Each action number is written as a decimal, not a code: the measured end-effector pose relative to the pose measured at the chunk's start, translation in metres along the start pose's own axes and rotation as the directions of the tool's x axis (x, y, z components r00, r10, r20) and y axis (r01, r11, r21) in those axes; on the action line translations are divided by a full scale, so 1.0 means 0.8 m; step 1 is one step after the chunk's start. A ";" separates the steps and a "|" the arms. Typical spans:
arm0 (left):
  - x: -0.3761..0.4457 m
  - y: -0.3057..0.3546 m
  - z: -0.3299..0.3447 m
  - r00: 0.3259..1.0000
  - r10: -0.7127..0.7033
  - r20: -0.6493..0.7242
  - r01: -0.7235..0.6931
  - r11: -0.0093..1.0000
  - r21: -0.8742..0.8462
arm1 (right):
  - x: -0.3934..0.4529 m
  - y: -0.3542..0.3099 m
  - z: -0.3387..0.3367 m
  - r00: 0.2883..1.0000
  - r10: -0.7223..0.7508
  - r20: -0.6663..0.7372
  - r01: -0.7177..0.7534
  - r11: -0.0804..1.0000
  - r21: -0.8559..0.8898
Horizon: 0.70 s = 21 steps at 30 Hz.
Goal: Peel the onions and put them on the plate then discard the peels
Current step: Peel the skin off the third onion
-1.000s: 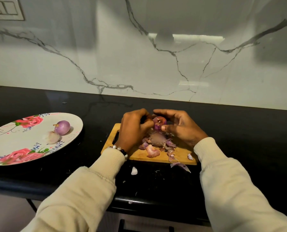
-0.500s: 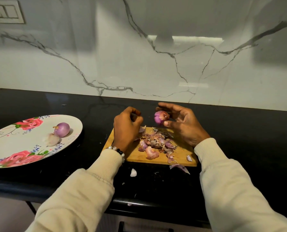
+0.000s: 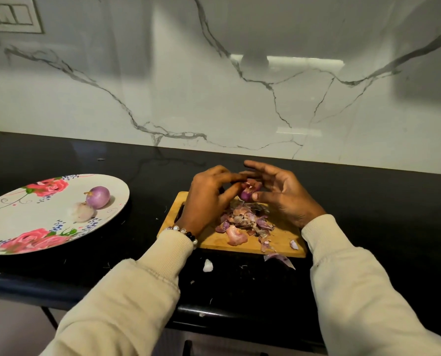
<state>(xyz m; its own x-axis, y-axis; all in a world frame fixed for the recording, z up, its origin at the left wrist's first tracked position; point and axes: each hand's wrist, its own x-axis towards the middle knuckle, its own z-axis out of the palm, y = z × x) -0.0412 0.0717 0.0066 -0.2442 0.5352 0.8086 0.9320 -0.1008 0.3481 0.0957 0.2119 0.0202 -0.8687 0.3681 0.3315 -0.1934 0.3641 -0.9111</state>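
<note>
Head view: small purple onion (image 3: 249, 191), skin partly torn, pinched between both hands' fingertips above cutting board (image 3: 278, 244).

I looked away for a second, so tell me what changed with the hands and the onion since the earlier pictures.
The left hand, which had pulled away half a second ago, has come back and pinches at the onion. The right hand still holds it above the cutting board. The peel pile and two onions on the plate stayed put.
</note>
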 end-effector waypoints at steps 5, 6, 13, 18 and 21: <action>-0.006 -0.002 0.001 0.993 0.076 0.092 -0.086 0.990 0.109 | -0.001 0.000 0.002 0.999 0.046 0.014 -0.045 0.996 -0.075; -0.007 -0.002 0.000 0.991 0.092 0.102 -0.104 0.987 0.125 | -0.001 -0.001 0.002 0.999 0.050 0.013 -0.049 0.996 -0.075; -0.005 0.001 0.002 0.990 0.124 0.062 -0.136 0.961 0.242 | -0.001 0.001 0.006 0.999 0.048 -0.006 -0.049 0.999 -0.006; -0.005 0.003 0.004 0.997 0.038 0.067 -0.053 0.966 0.253 | 0.002 0.003 0.006 0.999 0.035 -0.018 -0.035 0.999 -0.002; -0.004 0.004 0.005 0.990 -0.128 0.056 0.119 0.983 0.141 | 0.002 0.003 0.005 1.000 0.005 -0.024 -0.005 1.000 -0.001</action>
<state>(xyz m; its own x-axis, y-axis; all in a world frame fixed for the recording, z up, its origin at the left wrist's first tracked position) -0.0365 0.0730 0.0037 -0.3459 0.5896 0.7299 0.9247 0.0826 0.3715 0.0916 0.2100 0.0173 -0.8586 0.3902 0.3325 -0.1886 0.3627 -0.9126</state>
